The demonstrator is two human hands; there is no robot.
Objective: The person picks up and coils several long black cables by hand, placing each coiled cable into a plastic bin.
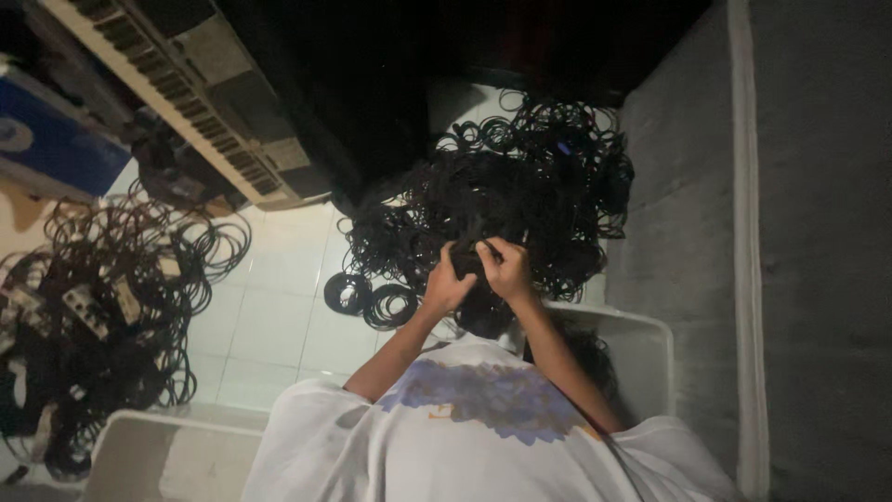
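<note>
Gripping a black cable (474, 265) at the near edge of the tangled cable heap (502, 186) on the tiled floor (279, 307), my left hand (446, 284) and right hand (506, 270) have fingers pinching it. Beyond lies a keyboard (186, 93).
</note>
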